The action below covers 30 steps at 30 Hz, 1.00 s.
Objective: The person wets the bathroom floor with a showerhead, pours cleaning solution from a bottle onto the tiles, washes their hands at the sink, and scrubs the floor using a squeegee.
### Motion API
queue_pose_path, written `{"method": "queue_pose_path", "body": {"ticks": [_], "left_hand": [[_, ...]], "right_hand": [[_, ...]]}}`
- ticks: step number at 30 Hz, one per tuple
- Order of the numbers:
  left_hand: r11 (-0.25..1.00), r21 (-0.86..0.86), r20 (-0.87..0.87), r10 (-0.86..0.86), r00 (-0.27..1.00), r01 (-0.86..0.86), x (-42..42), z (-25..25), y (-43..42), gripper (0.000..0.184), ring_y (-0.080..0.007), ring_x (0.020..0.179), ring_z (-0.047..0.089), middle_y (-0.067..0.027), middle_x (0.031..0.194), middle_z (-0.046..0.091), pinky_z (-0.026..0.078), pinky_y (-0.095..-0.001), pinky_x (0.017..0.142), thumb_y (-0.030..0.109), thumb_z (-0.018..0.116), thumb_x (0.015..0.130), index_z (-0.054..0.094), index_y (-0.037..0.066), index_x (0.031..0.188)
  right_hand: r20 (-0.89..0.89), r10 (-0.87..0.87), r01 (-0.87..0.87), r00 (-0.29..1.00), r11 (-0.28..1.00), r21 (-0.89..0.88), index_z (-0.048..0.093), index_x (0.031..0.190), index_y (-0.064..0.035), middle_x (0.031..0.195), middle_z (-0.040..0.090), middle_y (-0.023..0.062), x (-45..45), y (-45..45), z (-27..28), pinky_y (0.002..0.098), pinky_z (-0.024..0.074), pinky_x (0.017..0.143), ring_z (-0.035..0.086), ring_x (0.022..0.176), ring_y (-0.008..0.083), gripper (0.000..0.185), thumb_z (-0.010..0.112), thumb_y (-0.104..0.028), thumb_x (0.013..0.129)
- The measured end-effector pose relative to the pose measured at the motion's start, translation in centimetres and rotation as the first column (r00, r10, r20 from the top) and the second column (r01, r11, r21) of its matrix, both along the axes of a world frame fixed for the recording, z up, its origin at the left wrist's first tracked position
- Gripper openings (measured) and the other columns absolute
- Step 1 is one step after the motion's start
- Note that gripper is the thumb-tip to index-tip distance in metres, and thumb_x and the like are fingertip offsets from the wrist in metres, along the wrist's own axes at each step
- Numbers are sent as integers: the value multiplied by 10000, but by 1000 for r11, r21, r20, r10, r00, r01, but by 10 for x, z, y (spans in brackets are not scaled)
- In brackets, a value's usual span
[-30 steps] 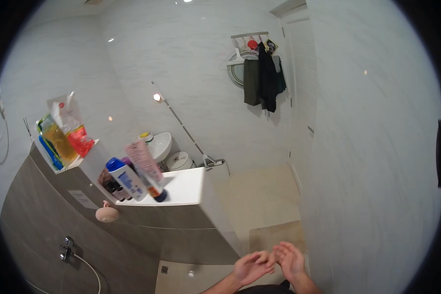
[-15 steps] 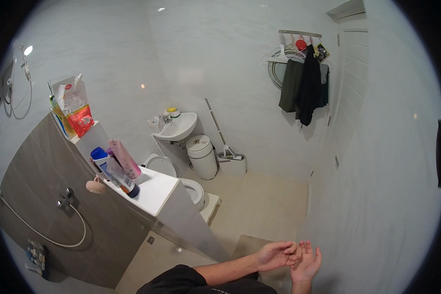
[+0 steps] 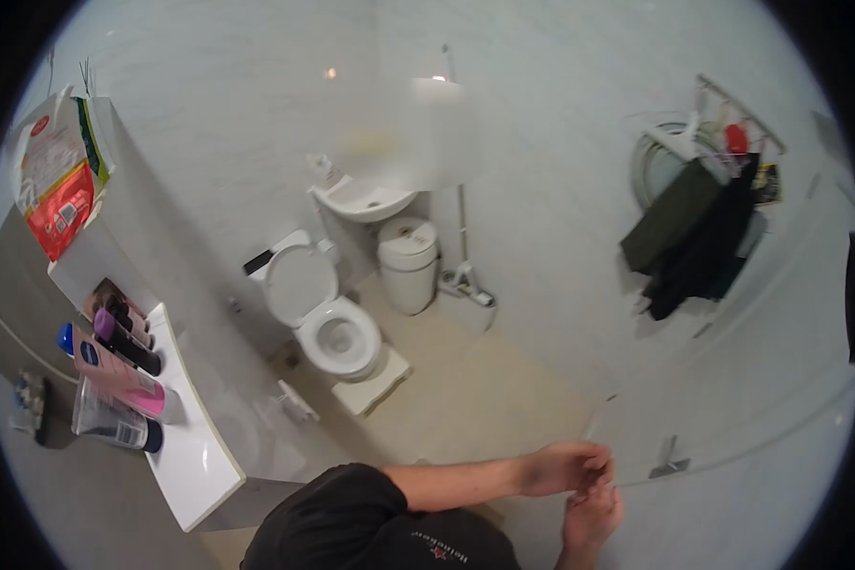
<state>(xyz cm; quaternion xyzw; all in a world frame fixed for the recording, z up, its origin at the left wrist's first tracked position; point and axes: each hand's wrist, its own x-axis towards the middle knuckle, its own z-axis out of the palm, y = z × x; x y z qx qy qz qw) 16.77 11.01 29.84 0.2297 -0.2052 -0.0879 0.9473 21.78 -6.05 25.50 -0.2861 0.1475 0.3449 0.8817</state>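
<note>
My left hand (image 3: pixel 565 467) reaches in from the left at the lower right, its fingers loosely bent and nothing visible in them. Just below it, my right hand (image 3: pixel 594 518) is raised with loosely curled fingers, also with no object visible. The fingertips of both hands meet or overlap; which fingers touch is hard to tell. My forearm and black shirt (image 3: pixel 404 541) fill the bottom centre. Pale floor (image 3: pixel 489 399) lies beyond the hands.
A white ledge (image 3: pixel 195 465) at left holds several bottles and tubes (image 3: pixel 119 375). Above stands a red-white refill pouch (image 3: pixel 62 199). Beyond are a toilet (image 3: pixel 337 337), sink (image 3: pixel 366 199), white bin (image 3: pixel 408 266) and mop (image 3: pixel 465 280). Dark clothes (image 3: pixel 703 228) hang right. A metal fitting (image 3: pixel 670 465) sits low right.
The view has swung, so the toilet shows fully and the clothes sit further right. My hands, earlier with palms opened upward, are now more curled and closer together.
</note>
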Motion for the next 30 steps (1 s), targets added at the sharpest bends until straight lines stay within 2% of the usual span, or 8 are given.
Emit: {"method": "queue_pose_path", "body": {"ticks": [2, 9, 13, 18, 22, 25, 28, 30], "left_hand": [[996, 34, -40, 86, 995, -85, 5, 1, 33, 325, -173, 793, 514, -42, 845, 538, 424, -327, 724, 353, 436, 976, 394, 139, 736], [909, 32, -179, 414, 892, -416, 42, -34, 168, 326, -190, 821, 541, -73, 882, 546, 455, -349, 752, 362, 478, 970, 479, 107, 766], [764, -111, -321, 578, 750, -636, 59, -37, 251, 430, -224, 843, 547, -101, 886, 517, 444, -373, 823, 458, 394, 989, 438, 112, 738], [561, -123, -353, 746, 565, -818, 78, -24, 342, 556, -229, 789, 487, -92, 840, 480, 391, -380, 792, 601, 239, 976, 356, 134, 698], [413, -147, -342, 831, 438, -899, 88, -14, 401, 553, -224, 789, 485, -89, 842, 475, 389, -377, 798, 611, 253, 972, 349, 140, 698], [342, -206, -301, 869, 392, -917, 83, -22, 453, 530, -224, 847, 536, -97, 930, 533, 436, -372, 821, 571, 270, 992, 422, 117, 764], [327, -110, -305, 888, 345, -938, 73, -49, 509, 521, -225, 925, 567, -128, 1050, 569, 453, -367, 846, 539, 273, 1006, 499, 89, 877], [256, 99, -313, 925, 214, -962, 66, -60, 551, 557, -252, 993, 587, -166, 1140, 563, 459, -383, 893, 542, 305, 999, 553, 46, 1049]], "right_hand": [[186, 47, -33, 981, 997, -77, 569, 974, -96, 844, 578, 31, 32, 34, 5, 317, 434, 615, 527, 703, 174, 308, 437, -371, 935], [-6, 214, -214, 977, 974, -69, 585, 970, -96, 840, 576, 27, 139, 187, -18, 318, 435, 620, 526, 699, 176, 222, 471, -282, 928], [24, 577, -576, 817, 817, -22, 572, 979, -95, 826, 548, 32, 200, 302, -28, 311, 394, 647, 482, 693, 170, 179, 519, -246, 897], [110, 755, -747, 647, 656, -106, 530, 980, -99, 848, 527, 36, 246, 455, 24, 304, 365, 639, 456, 686, 163, 156, 518, -226, 892], [163, 827, -825, 538, 556, -100, 522, 975, -100, 851, 518, 37, 263, 557, 33, 295, 361, 645, 447, 686, 152, 145, 526, -214, 886], [156, 882, -878, 446, 464, -113, 534, 966, -105, 846, 520, 36, 256, 624, 30, 293, 362, 647, 447, 685, 149, 132, 533, -204, 880], [150, 903, -898, 402, 421, -129, 557, 948, -100, 839, 538, 40, 241, 684, 22, 298, 374, 641, 458, 685, 154, 125, 543, -201, 876], [123, 899, -893, 419, 433, -123, 567, 943, -98, 834, 548, 40, 236, 719, 11, 301, 380, 637, 464, 684, 157, 124, 547, -201, 876]]}}
